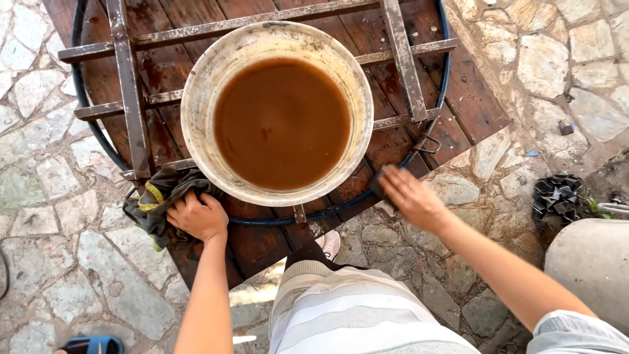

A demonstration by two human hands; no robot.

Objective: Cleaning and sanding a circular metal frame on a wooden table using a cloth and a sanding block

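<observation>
Brown, cloudy water is sitting nearly to the brim in the wide pale bucket [276, 111], which is resting on a rusty metal frame [131, 98] bolted across a round table top of dark reddish wooden planks [472, 98]; the frame's bars are giving the bucket a level seat right at the near edge, within reach of both your arms. Your left hand [196, 216] is closing down, fingers curled, on a crumpled dark green rag with a yellow stripe [157, 200], pressing it against the wood just beside the bucket's lower left rim. Your right hand [413, 196] is lying flatter, fingers stretched toward the table's edge, and it is pressing on something small and dark [379, 185] against the planks by the blue-black hoop [341, 208] ringing the top; whether you are gripping that piece or only pushing it under your fingers is hard to tell, since motion is blurring the hand. You are standing close, your striped pale clothing [354, 314] showing below, on irregular stone paving [78, 262]. A black crumpled object [555, 196] is lying well apart on the stones to your right.
</observation>
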